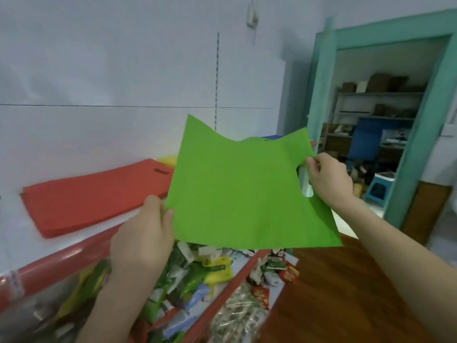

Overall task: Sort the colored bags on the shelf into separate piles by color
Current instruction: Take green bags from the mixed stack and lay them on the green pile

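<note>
Beneath the green bag [235, 194], crinkly snack packets [210, 268]. Left hand [146, 233] with grip pinched tight on its left edge, right hand [326, 179] with grip pinching its oval handle slot. Flat, matte, held aloft. Beyond it leftward, rectangular red bags [94, 194] stacked on white shelf [17, 238].

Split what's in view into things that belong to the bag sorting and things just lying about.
Job: green bag, pinched by left hand and right hand; red bag pile on the shelf; yellow bag behind it.
Lying about: snack packets in the bins below; wooden counter; blue stool and storage racks through the doorway.
</note>
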Demonstrator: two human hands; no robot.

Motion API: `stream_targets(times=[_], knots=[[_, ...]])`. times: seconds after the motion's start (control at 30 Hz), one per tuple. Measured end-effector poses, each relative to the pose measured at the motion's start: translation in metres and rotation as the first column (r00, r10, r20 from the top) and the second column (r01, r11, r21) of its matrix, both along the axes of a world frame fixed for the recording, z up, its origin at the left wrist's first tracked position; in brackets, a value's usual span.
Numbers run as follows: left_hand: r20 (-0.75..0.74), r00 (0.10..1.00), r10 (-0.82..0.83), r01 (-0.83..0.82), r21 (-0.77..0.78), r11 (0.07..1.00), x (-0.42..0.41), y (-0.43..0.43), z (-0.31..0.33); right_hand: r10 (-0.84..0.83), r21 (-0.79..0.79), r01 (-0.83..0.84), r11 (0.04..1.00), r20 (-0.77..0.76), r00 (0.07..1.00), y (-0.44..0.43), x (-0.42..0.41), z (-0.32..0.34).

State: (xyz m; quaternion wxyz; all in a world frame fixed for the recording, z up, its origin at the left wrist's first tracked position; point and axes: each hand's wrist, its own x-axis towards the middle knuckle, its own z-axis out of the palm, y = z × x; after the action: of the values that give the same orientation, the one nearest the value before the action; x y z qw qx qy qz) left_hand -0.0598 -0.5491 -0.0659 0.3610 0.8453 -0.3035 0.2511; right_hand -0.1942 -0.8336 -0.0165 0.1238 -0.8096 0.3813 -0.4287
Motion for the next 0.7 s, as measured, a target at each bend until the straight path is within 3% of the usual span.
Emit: stream_targets(times=[0.43, 0.7], knots=[[-0.015, 0.984, -0.175, 0.175, 0.086, 0.981, 0.050, -0.246, -0.018, -0.178, 0.024, 0.179, 0.984, -0.047, 0.983, -0.208, -0.006, -0.029], [-0.003, 0.941, -0.338, 0.338, -0.001, 0.941, 0.091, -0.388, -0.005, -0.286, 0.035, 0.288, 0.957, -0.040, 0.957, -0.327, 0.012, -0.017]])
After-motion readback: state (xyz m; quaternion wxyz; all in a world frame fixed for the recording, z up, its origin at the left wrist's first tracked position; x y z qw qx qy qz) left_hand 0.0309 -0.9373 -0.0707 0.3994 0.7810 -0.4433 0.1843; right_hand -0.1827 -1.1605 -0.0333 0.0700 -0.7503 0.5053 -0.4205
